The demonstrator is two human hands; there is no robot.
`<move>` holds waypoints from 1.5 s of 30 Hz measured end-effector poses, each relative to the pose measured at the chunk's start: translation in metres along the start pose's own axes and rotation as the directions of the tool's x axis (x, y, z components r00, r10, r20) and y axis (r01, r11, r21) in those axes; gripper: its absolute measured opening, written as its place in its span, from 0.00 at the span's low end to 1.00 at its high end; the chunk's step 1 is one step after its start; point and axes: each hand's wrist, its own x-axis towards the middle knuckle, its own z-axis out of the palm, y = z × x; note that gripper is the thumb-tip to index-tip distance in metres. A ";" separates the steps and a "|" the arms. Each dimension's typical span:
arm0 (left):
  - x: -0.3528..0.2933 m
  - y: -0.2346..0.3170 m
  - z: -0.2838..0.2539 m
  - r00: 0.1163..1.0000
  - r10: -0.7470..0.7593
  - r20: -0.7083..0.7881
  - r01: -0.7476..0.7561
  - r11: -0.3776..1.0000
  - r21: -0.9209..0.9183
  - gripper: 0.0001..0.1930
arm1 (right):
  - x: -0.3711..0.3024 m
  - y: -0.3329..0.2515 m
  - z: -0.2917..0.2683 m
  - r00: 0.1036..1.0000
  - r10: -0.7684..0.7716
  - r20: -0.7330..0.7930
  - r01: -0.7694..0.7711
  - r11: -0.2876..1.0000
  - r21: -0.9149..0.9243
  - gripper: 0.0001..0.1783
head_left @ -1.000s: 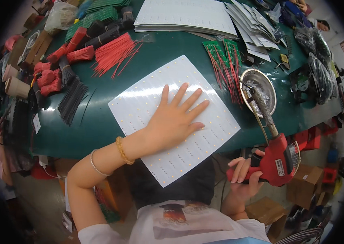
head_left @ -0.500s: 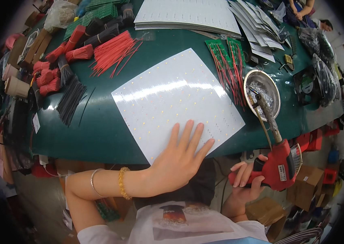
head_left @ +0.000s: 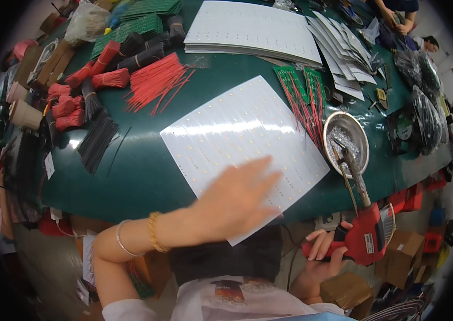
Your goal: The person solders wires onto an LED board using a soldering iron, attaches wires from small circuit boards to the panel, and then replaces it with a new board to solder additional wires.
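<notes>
A thin white square board (head_left: pixel 226 136) with rows of small yellowish dots lies askew on the green table, its near corner jutting past the front edge. My left hand (head_left: pixel 237 200), blurred by motion, is over the board's near part with fingers stretched and apart; whether it touches the board I cannot tell. My right hand (head_left: pixel 325 251) is wrapped around the handle of a red soldering gun (head_left: pixel 363 235). The gun's long metal barrel points away from me, its tip over a round metal bowl (head_left: pixel 365 136) holding clear, glittery scraps.
Left on the table (head_left: pixel 82 192) are bundles of red wires (head_left: pixel 154 80) and black wires (head_left: pixel 98 142). Stacked white boards (head_left: pixel 253 32) and fanned sheets (head_left: pixel 341 53) lie behind. Green circuit boards (head_left: pixel 290 83) with red wires adjoin the bowl. A black fan (head_left: pixel 403 125) stands right; another person's hands (head_left: pixel 397 24) show beyond.
The view has shifted, so the table sits lower in the picture. My left hand, flat on the board before, is now moving over it; the board's near corner has come into sight. My right hand keeps its grip.
</notes>
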 end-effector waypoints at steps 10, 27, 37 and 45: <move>0.008 -0.173 -0.072 0.865 -0.192 -0.464 0.448 0.712 0.541 0.12 | 0.005 -0.004 0.006 0.998 0.058 -0.005 -0.059 0.996 -0.071 0.33; 0.029 -0.177 -0.092 0.952 -0.290 -0.100 0.278 0.679 0.679 0.07 | 0.020 0.002 0.018 0.994 0.065 0.084 -0.054 0.990 -0.132 0.30; 0.028 -0.171 -0.101 0.866 -0.411 -0.284 0.493 0.796 0.351 0.05 | 0.017 0.006 0.017 1.000 -0.012 -0.008 0.010 0.979 -0.205 0.32; 0.007 -0.166 -0.108 0.816 -0.394 -0.423 0.515 0.828 0.222 0.03 | 0.025 -0.009 0.007 0.942 -0.240 0.233 0.334 0.677 -0.656 0.29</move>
